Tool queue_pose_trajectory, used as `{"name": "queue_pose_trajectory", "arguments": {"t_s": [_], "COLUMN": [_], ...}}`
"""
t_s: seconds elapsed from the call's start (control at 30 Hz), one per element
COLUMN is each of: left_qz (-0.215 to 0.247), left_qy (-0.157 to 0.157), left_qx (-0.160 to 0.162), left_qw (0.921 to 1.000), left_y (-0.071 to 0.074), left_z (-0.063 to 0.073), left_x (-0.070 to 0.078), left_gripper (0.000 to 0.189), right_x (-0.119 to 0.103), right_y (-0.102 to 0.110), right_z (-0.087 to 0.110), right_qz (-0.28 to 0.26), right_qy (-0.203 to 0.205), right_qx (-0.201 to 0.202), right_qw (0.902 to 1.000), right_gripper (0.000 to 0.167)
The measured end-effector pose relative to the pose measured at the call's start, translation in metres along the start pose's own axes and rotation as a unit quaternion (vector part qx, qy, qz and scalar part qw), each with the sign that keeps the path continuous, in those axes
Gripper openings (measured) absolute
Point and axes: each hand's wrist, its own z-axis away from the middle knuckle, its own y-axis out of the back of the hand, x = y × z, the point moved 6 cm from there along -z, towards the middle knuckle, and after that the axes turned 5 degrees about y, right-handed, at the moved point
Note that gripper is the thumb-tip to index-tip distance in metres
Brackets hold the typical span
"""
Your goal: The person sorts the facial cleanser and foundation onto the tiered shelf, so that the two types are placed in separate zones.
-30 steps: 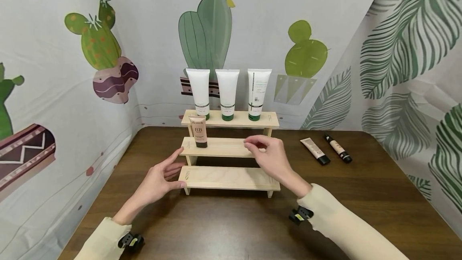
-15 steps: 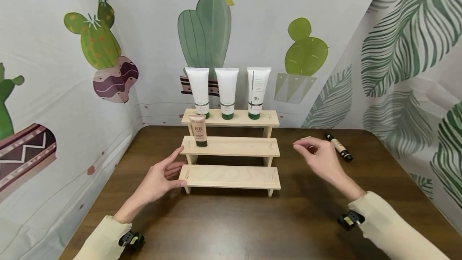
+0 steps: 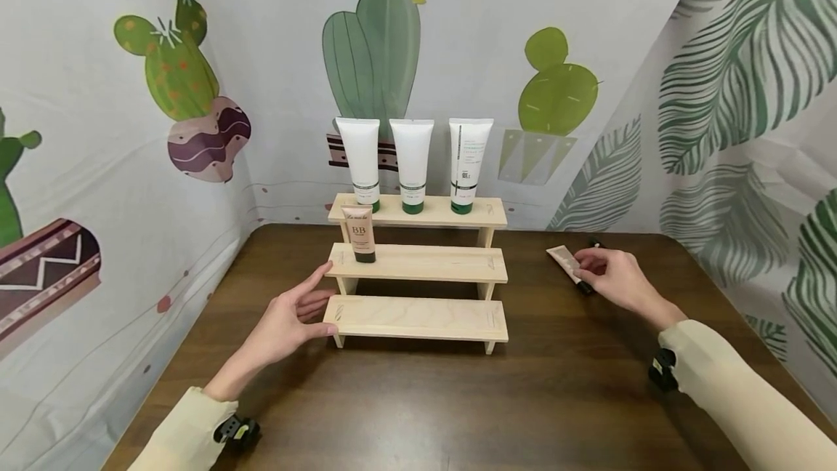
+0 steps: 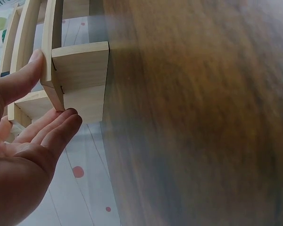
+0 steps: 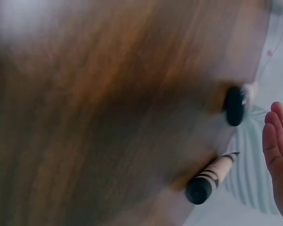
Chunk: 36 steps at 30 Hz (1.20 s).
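My left hand (image 3: 285,325) touches the left end of the three-tier wooden stand (image 3: 418,316); its thumb (image 4: 21,82) lies on the lowest shelf, with the other fingers along the board's end. My right hand (image 3: 617,280) is over a beige cosmetic tube (image 3: 563,261) lying on the table, fingers bent a little. In the right wrist view a gap shows between the fingers (image 5: 273,136) and the tube's black cap (image 5: 234,106). A BB cream tube (image 3: 360,233) stands at the left of the middle shelf.
Three white tubes with green caps, including a middle one (image 3: 412,166), stand on the top shelf. A slim beige-and-black tube (image 5: 212,175) lies beside the beige one, mostly behind my right hand in the head view. The brown table (image 3: 418,405) meets a patterned cloth backdrop (image 3: 261,57).
My right hand has moved right from the middle shelf to the beige tube on the table. My left hand has stayed at the stand.
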Motion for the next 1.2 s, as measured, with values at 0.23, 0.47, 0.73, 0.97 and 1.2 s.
{"name": "queue_pose_trajectory", "arguments": {"t_s": [0.23,0.47,0.73,0.97,1.2], "left_qz": [-0.004,-0.007,-0.005,-0.005,-0.009], "left_qy": [-0.004,-0.001,0.002,0.003,0.002], "left_qx": [0.0,0.0,0.0,0.004,0.006], "left_qw": [1.0,1.0,1.0,1.0,0.9999], "left_y": [-0.001,-0.002,-0.002,-0.001,0.001], "left_z": [-0.002,-0.001,0.0,0.0,0.0], "left_x": [0.002,0.003,0.003,0.002,0.001], "left_gripper": [0.107,0.107,0.108,0.108,0.108], "right_x": [0.02,0.029,0.03,0.021,0.015], "right_y": [-0.005,-0.01,-0.016,-0.018,-0.02], "right_z": [-0.01,-0.018,-0.019,-0.017,-0.008], "right_qz": [0.021,0.019,0.019,0.005,-0.021], "right_qy": [-0.023,-0.037,-0.038,-0.034,-0.038], "right_qx": [-0.057,-0.104,-0.108,-0.11,-0.107], "right_qw": [0.9979,0.9937,0.9933,0.9934,0.9933], "right_gripper": [0.038,0.041,0.035,0.035,0.035]}}
